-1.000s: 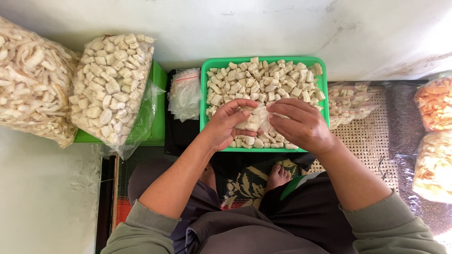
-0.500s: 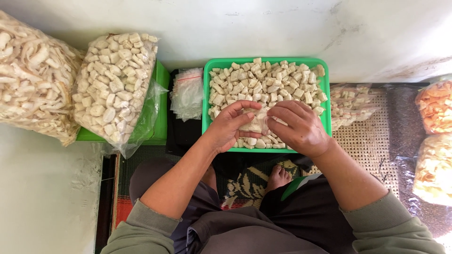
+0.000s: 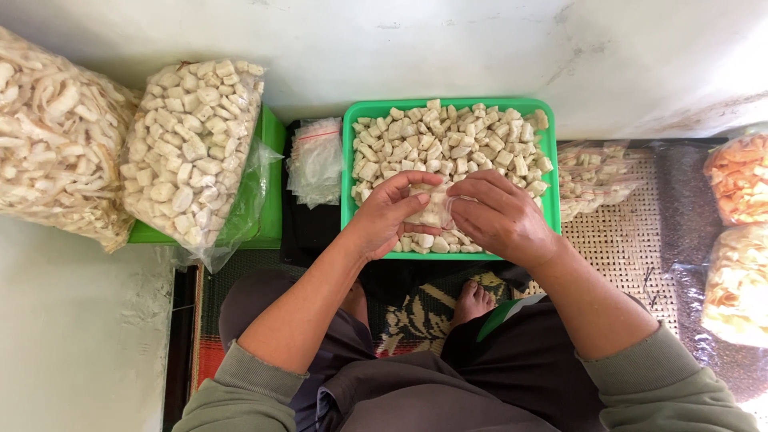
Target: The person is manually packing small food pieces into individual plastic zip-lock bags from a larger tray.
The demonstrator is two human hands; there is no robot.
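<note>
Small clear plastic bag of pale cracker pieces sits between both hands, held just above the near half of the green tray. The left hand cups it from the left, fingers curled, with fingertips pressed on the bag's top edge. The right hand covers its right side, fingers bent and close together, pinching the plastic; how far the bag reaches under that palm cannot be seen.

1 tray lies in front of the person, filled with loose pale cracker pieces, too many to count. 1 stack of empty small bags lies just left of the tray. 2 large filled bags stand farther left: a big bag of cube pieces resting on a green box, and a big bag of curled chips at the edge. Right of the tray lies a pile of filled small bags on a woven mat. 2 bags of orange crackers sit at the far right. 1 bare foot shows below the tray.
</note>
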